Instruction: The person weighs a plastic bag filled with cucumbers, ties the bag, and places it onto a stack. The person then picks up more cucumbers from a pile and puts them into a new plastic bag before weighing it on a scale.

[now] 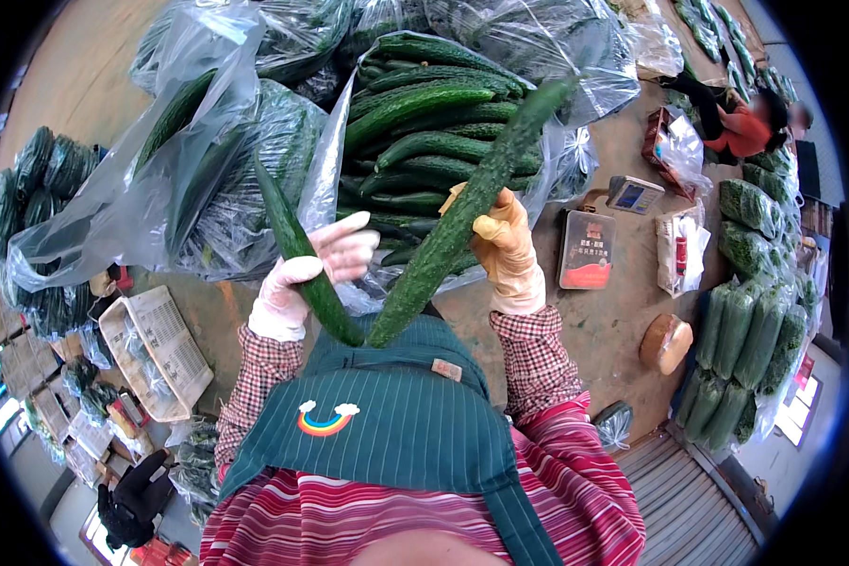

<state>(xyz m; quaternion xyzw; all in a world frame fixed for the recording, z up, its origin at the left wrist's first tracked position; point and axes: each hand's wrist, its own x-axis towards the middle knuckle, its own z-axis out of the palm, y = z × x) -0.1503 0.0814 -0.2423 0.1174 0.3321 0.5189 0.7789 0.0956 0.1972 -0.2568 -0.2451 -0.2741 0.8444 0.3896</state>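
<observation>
My left hand (315,265), in a whitish glove, holds a slim cucumber (298,247) between thumb and palm, its other fingers spread. My right hand (502,244), in a yellowed glove, grips a longer, bumpy cucumber (460,212) that slants up to the right. The lower ends of both cucumbers come close together in front of the green striped apron (396,417). Beyond my hands an open clear plastic bag (329,156) holds many stacked cucumbers (424,152). Left of it, loose plastic film covers more cucumbers (177,117).
On the right lie a digital scale (587,251) with its display (635,194), a white basket (679,251), a red crate (661,152) and bagged cucumbers (743,332). A white crate (184,347) is at lower left. A person in orange (743,127) sits at upper right; another person (131,502) is at lower left.
</observation>
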